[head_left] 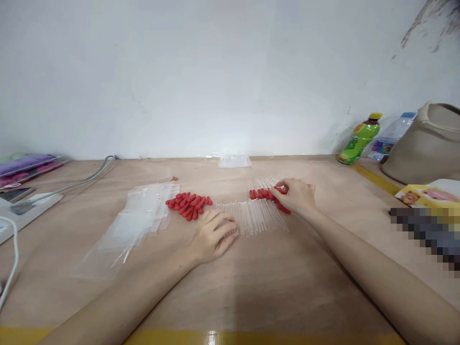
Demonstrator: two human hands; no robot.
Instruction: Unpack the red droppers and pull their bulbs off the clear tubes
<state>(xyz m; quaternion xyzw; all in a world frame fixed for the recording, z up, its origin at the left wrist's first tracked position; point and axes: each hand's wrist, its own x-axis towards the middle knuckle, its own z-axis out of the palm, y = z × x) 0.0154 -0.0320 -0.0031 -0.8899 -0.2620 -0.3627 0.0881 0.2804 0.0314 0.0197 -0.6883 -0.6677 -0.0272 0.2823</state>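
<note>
Slim clear tubes [257, 218] lie side by side in a row on the wooden table. My left hand [215, 235] rests at the row's left end, its fingers curled and its thumb drawn in around tube ends. Just beyond that hand is a heap of red rubber bulbs [189, 205]. More red bulbs [259, 194] line the far edge of the row at right, with clear tubes reaching out behind them, like droppers. My right hand [296, 195] is closed in a pinch at the right end of this line, on a red bulb partly hidden by the fingers.
Clear plastic bags [138, 213] lie fanned out at left, and another bag [234, 161] is by the wall. Cables and a white box [32, 211] sit far left. A green bottle [360, 139], a clear bottle [393, 135] and a beige bag [424, 143] stand at right.
</note>
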